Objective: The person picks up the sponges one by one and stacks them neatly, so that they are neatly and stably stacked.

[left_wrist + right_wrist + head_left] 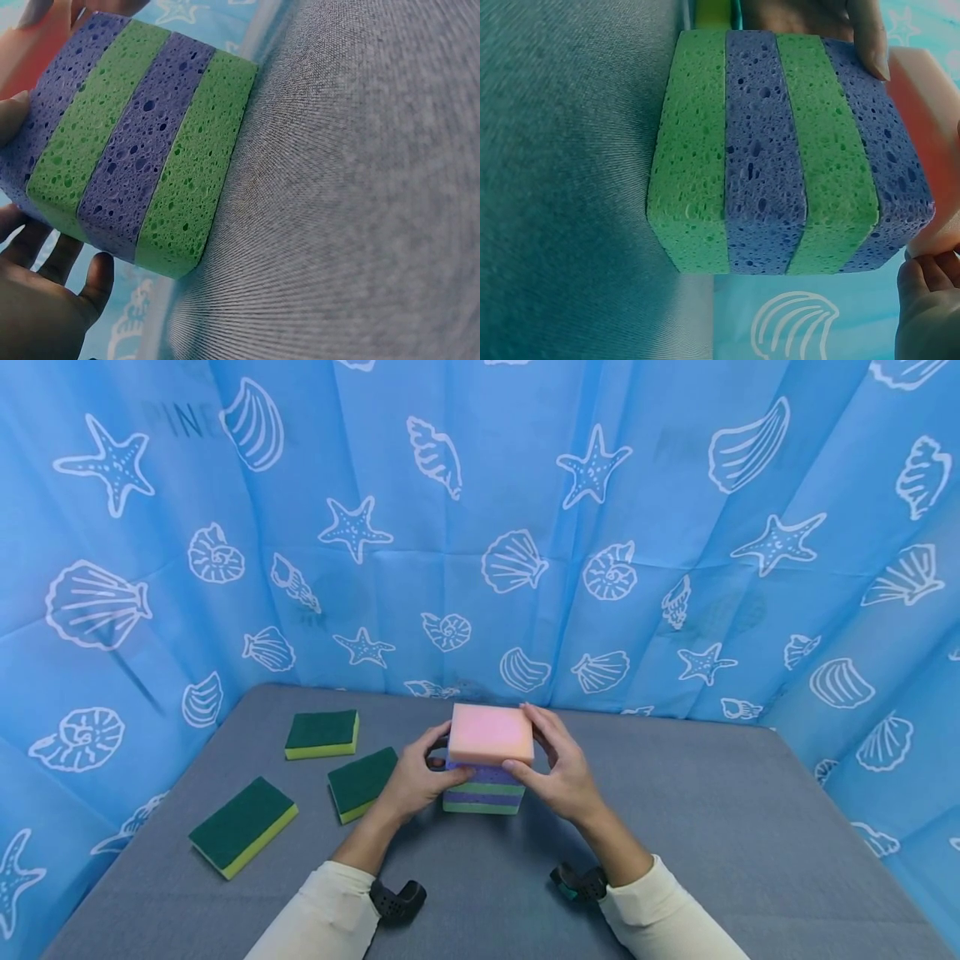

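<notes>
Green and purple sponges alternate in a stack (765, 157) standing on the table, the purple one (26, 142) topmost. Above it is a pink sponge (491, 735), slightly tilted against the stack in the right wrist view. My right hand (567, 777) grips the pink sponge at its right side, thumb at the front and fingers towards the back. My left hand (416, 778) holds the top purple sponge at its left side, thumb on the front face and fingers round the side. The stack's back is hidden.
To the left lie three green-and-yellow scouring sponges: one at the back (322, 732), one near the left forearm (362, 783) and one further forward (243, 827). A blue curtain (480, 527) with seashell prints hangs behind the grey table (712, 827).
</notes>
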### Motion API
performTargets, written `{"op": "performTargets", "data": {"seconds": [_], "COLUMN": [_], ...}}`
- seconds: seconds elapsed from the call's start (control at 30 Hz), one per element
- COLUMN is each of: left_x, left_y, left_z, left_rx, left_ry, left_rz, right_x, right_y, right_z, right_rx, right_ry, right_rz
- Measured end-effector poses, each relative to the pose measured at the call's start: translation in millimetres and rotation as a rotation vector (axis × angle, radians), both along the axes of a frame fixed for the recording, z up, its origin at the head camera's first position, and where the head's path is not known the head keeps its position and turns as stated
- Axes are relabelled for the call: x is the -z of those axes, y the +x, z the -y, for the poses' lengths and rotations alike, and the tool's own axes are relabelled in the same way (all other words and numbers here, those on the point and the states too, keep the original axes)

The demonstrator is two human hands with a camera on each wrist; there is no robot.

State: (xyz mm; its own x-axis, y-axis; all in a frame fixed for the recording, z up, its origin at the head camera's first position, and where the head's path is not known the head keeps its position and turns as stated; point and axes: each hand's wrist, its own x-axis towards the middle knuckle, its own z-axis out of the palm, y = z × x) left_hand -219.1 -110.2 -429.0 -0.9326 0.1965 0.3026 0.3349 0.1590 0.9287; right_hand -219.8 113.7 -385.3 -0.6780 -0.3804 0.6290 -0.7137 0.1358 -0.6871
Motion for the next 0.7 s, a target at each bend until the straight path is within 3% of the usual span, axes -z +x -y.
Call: {"op": "performTargets", "data": {"seconds": [0.07, 0.17, 0.7], "left_x": [9.8, 14.2, 15.9], "left_y": [-5.9, -8.2, -8.4], "left_z": [1.1, 2.4, 2.9], "left_rx": [-0.005, -0.004, -0.005], "left_ry": [0.006, 0.011, 0.006], "left_rz": [0.008, 0.008, -0.017], "right_x": [1.0, 2.3, 5.5], "right_y": [-0.4, -1.1, -2.2], "right_z": [0, 0, 1], "right_rx": [-0.002, -0.005, 0.011], "right_ry": [0.001, 0.002, 0.04], "right_rz": [0.003, 0.012, 0.046]}}
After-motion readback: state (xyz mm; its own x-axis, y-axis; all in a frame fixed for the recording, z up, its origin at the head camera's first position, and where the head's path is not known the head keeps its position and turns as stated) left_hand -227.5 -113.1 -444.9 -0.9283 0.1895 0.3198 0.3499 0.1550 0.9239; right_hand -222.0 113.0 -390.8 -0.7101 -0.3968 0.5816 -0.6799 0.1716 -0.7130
